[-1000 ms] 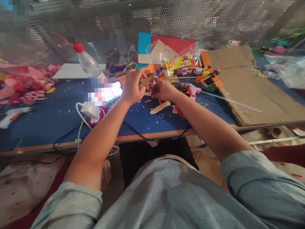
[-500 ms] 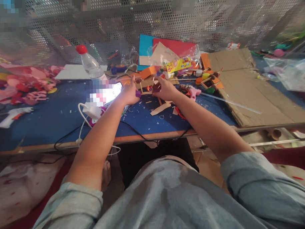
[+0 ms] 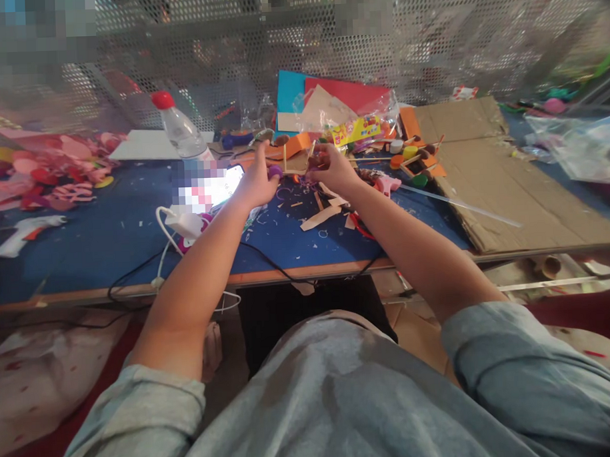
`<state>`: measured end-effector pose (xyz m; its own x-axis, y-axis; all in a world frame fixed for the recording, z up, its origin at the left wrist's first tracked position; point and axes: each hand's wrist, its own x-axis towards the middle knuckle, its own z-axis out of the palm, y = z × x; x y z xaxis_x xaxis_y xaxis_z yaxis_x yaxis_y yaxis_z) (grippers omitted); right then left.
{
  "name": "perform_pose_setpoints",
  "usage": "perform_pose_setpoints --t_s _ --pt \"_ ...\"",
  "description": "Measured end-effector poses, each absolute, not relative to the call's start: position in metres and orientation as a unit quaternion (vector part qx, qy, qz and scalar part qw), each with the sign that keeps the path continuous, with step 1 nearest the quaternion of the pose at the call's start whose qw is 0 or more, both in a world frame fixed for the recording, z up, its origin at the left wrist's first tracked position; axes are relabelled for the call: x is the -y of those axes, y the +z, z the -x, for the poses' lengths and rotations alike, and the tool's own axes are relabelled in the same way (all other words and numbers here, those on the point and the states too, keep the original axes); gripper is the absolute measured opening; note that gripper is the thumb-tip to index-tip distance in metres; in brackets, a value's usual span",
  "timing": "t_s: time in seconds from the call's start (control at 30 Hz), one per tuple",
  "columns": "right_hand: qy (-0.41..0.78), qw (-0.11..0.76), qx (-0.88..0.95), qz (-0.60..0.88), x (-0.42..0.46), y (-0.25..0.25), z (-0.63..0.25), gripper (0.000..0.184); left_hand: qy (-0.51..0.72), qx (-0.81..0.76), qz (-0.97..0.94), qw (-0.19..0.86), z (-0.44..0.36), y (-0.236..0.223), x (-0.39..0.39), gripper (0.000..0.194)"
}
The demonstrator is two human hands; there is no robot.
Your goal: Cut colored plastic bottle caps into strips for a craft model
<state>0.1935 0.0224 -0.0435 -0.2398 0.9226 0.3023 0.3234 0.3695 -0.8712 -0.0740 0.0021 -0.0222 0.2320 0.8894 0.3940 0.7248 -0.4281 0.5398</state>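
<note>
Left hand (image 3: 256, 183) by purple piece (image 3: 275, 171), grip unclear; right hand (image 3: 337, 171) pinches thin stick (image 3: 311, 149). Best kept steady, beyond bench's front edge (image 3: 286, 274).

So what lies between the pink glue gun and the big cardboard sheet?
In the head view, a green piece and a clear stick, whose far end lies over the cardboard.

Showing a clear bottle (image 3: 185, 134) with a red cap, standing upright. Presenting pink cut pieces (image 3: 43, 167) left of the bottle and a white toollike item (image 3: 28, 236) front-left of it. Displaying a lit phone (image 3: 229, 186) and a white plug (image 3: 187, 223) before the bottle. Exposing flat cardboard (image 3: 528, 187) and a clear plastic bag (image 3: 577, 146) well to its right.
</note>
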Motion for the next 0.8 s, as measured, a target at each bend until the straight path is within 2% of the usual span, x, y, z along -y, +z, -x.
perform_pose_setpoints --t_s 0.1,0.23,0.37,0.8 --pt "0.44 0.483 0.62 0.435 -0.018 -0.04 -0.191 0.079 0.36 -0.512 -0.77 0.126 0.073 -0.02 -0.001 0.091" --pt "0.489 0.497 0.591 0.406 -0.011 -0.036 -0.191 0.071 0.379 -0.514 -0.759 0.13 0.072 -0.017 0.002 0.082" --pt "0.475 0.494 0.603 0.409 -0.012 -0.037 -0.192 0.068 0.384 -0.516 -0.755 0.126 0.071 -0.016 0.003 0.081" --pt "0.426 0.498 0.624 0.424 -0.017 -0.037 -0.195 0.076 0.376 -0.509 -0.77 0.081 0.071 -0.019 0.001 0.082"
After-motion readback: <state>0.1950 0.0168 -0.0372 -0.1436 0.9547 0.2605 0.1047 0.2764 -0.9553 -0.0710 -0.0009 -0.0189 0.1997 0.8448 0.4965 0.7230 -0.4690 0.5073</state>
